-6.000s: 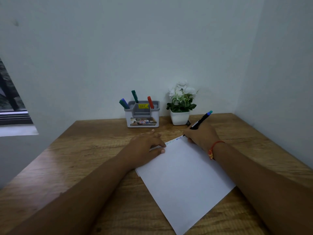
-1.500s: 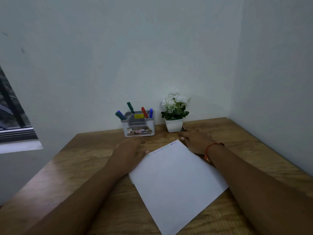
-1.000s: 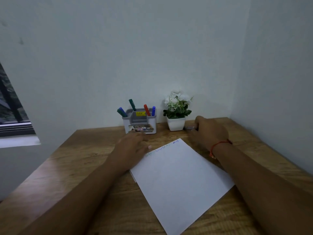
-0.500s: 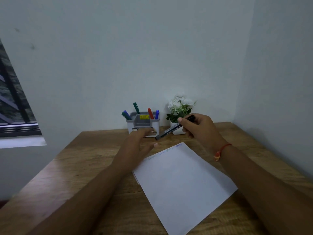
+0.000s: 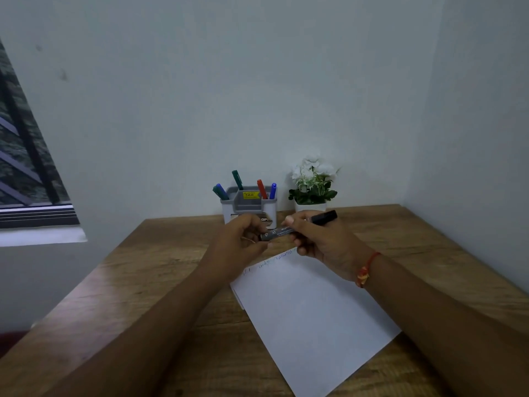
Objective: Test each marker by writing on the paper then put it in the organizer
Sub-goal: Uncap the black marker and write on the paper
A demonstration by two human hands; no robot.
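The black marker [image 5: 276, 232] hangs nearly level in the air above the far edge of the paper [image 5: 312, 316]. The left hand [image 5: 237, 242] curls round its left end and the right hand [image 5: 320, 242] grips its right half. At the bench's [image 5: 160, 267] far edge stands the organizer [image 5: 252, 209], holding coloured markers [image 5: 261, 189], with a potted plant [image 5: 312, 184] just beside it.

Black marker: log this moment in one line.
black cylindrical marker: in both hands | left hand: pinches one end | right hand: grips middle | white paper sheet: scribbled far edge | grey plastic organizer: holds coloured markers
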